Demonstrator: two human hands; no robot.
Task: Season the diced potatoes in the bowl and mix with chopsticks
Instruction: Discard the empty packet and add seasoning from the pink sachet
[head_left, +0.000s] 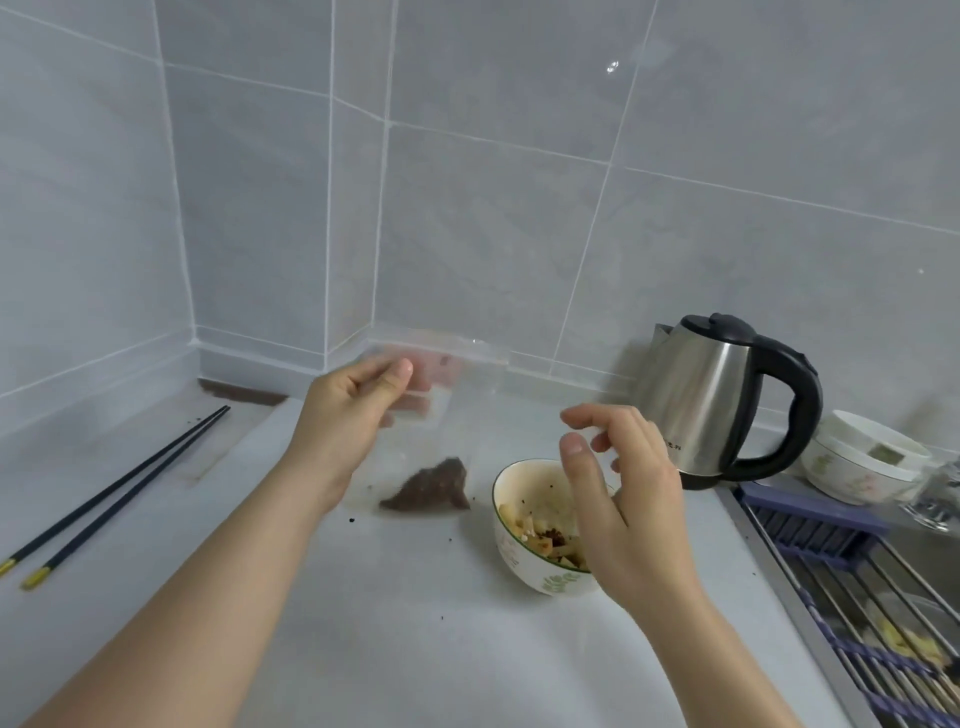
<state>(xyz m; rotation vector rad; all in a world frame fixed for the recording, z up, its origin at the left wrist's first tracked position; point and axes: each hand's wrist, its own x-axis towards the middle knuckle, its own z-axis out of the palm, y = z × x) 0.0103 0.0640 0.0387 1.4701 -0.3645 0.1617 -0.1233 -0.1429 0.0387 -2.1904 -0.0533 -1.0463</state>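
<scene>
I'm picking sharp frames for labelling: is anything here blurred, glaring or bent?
Head view: the clear bag in the left hand is motion-smeared; the right hand over the bowl is soft; the kettle shows mild glare; wall tile lines bow from the wide lens.

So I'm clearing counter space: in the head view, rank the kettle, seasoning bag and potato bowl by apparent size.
1. kettle
2. seasoning bag
3. potato bowl, partly hidden by the right hand, so unsure.

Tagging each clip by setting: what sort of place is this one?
Most likely a home kitchen counter. A steel electric kettle stands against the tiled wall, a sink rack sits at the right, and a bowl of diced potatoes is on the worktop.
</scene>
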